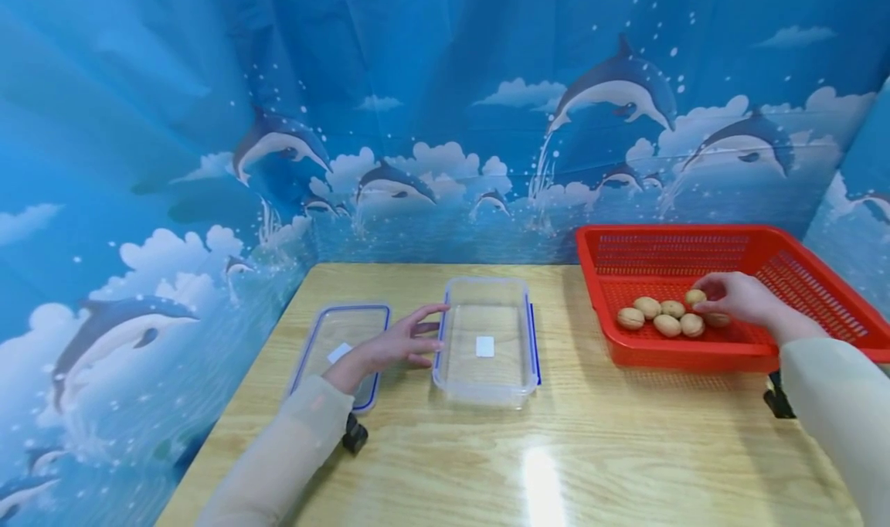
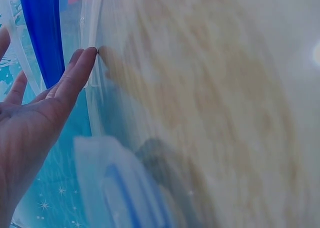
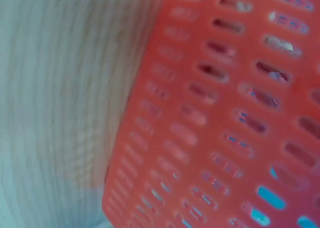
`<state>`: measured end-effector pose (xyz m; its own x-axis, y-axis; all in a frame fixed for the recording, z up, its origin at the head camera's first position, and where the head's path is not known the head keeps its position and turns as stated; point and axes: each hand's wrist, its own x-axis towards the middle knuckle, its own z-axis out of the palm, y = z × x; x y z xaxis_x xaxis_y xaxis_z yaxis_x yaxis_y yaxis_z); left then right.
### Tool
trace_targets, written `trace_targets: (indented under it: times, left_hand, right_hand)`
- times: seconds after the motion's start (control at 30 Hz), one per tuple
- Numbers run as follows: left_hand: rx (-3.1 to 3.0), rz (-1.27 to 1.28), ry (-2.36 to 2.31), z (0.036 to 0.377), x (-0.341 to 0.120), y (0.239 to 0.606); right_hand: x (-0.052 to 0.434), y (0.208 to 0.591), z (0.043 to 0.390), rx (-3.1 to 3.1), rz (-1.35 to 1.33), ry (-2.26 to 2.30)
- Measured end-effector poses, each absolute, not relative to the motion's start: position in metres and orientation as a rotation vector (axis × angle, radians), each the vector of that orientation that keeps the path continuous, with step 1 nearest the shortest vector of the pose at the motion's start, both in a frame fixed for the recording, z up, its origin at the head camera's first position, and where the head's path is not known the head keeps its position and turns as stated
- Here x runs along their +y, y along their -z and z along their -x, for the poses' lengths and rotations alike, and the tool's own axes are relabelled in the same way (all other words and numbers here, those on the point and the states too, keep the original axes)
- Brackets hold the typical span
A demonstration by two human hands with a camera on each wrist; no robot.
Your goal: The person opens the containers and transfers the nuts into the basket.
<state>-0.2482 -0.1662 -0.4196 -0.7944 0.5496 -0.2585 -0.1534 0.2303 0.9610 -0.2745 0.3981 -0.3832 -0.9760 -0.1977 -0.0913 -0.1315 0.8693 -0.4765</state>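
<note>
The right hand is covering part of the walnuts in the red basket, whose right corner is running off the edge. The right wrist view is showing only blurred basket mesh.

Before you sits a wooden table, a dolphin-print blue backdrop behind, and a container lid at left.

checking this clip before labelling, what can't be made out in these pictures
- Right hand, head view: its fingers cover the spot, so whether it pinches a walnut is unclear.
- Right wrist view: only the blurred wall of the red basket; hand and walnuts out of frame.
- Left wrist view: the clear container is blurred and cut off by the edge.
- Left hand: straight fingers touch the container's side.
</note>
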Motion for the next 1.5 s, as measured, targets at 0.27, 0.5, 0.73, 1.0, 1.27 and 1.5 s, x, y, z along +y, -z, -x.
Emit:
trace_targets:
  times: [0.27, 0.5, 0.73, 1.0, 1.27, 1.5]
  left_hand:
    - [1.940, -0.359, -1.618, 0.247, -0.166, 0.417]
    - [1.950, -0.353, -1.607, 0.247, -0.165, 0.418]
    - [1.960, -0.366, -1.602, 0.246, -0.167, 0.415]
    - [1.961, -0.422, -1.588, 0.245, -0.167, 0.415]
    - [1.964, -0.421, -1.585, 0.245, -0.167, 0.414]
    - [2.006, -0.446, -1.548, 0.247, -0.167, 0.413]
  right_hand:
    - [0.401, 0.388, 0.279, 2.850, 0.257, 0.730]
    - [0.404, 0.390, 0.279, 2.838, 0.263, 0.715]
    - [0.401, 0.386, 0.277, 2.872, 0.296, 0.684]
    - [0.398, 0.376, 0.267, 2.935, 0.308, 0.738]
    - [0.383, 0.354, 0.250, 2.995, 0.328, 0.843]
    - [0.362, 0.335, 0.230, 3.099, 0.463, 0.892]
